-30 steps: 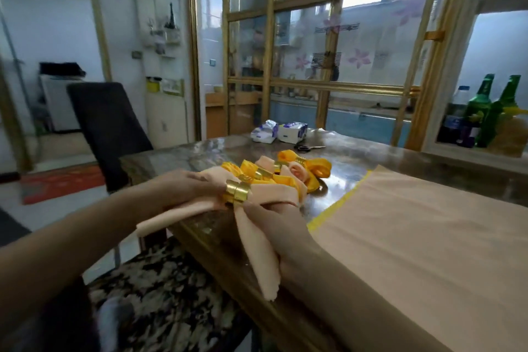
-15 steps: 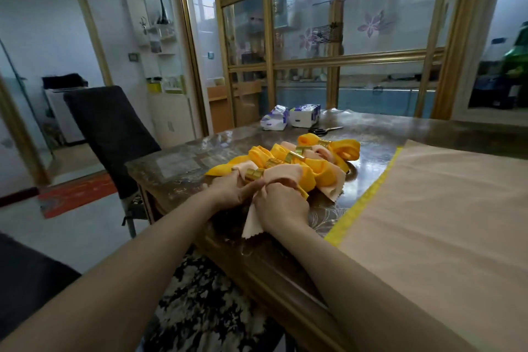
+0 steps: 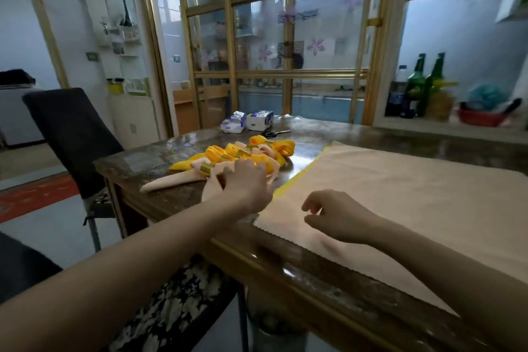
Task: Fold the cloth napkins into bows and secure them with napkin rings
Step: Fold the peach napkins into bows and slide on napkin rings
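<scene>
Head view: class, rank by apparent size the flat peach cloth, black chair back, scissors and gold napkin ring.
1. flat peach cloth
2. black chair back
3. scissors and gold napkin ring: both tiny, scissors farther away, so unranked.

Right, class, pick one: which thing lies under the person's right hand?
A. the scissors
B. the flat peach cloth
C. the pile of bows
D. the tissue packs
B: the right hand hangs, loosely curled and holding nothing, over the near corner of the flat peach cloth, while the left hand holds a bow.
</scene>
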A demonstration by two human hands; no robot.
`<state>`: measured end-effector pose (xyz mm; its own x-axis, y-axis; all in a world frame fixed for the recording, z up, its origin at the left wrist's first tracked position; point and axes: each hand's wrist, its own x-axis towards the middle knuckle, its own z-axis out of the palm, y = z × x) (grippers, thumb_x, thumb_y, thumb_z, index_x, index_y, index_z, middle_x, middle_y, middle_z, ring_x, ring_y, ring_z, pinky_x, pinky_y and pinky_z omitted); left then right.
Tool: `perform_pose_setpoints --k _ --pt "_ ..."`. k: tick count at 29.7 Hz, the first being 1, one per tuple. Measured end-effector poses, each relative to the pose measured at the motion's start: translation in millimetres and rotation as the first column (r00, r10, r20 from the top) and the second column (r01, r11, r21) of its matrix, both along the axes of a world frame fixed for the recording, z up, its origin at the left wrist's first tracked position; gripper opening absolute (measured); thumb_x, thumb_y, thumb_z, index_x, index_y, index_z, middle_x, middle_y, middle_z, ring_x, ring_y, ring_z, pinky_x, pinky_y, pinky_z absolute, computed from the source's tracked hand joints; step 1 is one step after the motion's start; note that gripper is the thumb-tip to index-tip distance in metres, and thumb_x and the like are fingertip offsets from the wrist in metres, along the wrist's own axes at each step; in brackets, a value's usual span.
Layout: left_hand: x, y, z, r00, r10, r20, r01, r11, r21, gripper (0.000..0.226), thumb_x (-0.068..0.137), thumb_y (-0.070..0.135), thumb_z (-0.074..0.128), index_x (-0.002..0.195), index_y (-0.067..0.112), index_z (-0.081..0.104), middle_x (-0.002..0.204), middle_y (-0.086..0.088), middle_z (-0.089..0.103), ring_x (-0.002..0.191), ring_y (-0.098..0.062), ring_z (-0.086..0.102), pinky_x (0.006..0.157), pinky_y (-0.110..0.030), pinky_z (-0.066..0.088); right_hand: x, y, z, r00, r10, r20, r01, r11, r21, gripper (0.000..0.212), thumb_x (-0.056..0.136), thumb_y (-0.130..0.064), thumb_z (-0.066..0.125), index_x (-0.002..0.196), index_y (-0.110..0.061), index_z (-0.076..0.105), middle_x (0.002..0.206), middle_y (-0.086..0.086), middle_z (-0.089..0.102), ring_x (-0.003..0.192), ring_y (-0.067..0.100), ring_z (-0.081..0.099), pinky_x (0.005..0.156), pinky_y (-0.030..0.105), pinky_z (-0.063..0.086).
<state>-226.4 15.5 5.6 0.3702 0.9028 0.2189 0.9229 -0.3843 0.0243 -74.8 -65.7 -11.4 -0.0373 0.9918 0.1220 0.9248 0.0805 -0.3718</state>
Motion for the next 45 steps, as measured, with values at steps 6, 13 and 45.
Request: perform_pose_setpoints --k 6,13,45 --pt "148 -116 -9 0.837 -0.545 -0.039 0.533 0.831 -0.159 0.060 0.093 0.054 0.041 0.139 0.015 0.039 0.144 -0.009 0.038 0.134 -0.028 0.031 0.107 -0.045 0.027 116 -121 -3 0.953 -0.233 0.194 0.262 0.955 -0.136 0.039 0.094 -0.032 0.053 0.132 -0.022 0.047 0.130 -0.002 0.052 0.114 0.013 0.051 0.094 0.023 0.040" --pt "242 -218 -47 0.623 -0.780 0.051 0.708 0.535 -0.462 0.073 0.090 0.065 0.033 0.150 0.028 0.012 0.159 -0.004 0.002 0.145 -0.024 -0.003 0.114 -0.050 -0.004 223 -241 20 0.822 -0.552 0.140 0.565 0.821 -0.084 0.028 0.093 -0.019 0.054 0.121 -0.015 0.056 0.114 -0.005 0.053 0.095 0.005 0.051 0.064 0.011 0.042" --pt "104 -163 42 0.860 -0.005 0.510 0.502 0.181 -0.846 0.028 0.088 0.038 0.056 0.095 0.011 0.064 0.081 -0.004 0.074 0.071 -0.014 0.070 0.068 -0.025 0.056 157 -233 45 0.984 -0.177 -0.002 0.161 0.898 -0.410 0.010 0.093 -0.022 0.055 0.087 -0.028 0.059 0.082 -0.012 0.054 0.068 -0.003 0.048 0.061 0.008 0.040"
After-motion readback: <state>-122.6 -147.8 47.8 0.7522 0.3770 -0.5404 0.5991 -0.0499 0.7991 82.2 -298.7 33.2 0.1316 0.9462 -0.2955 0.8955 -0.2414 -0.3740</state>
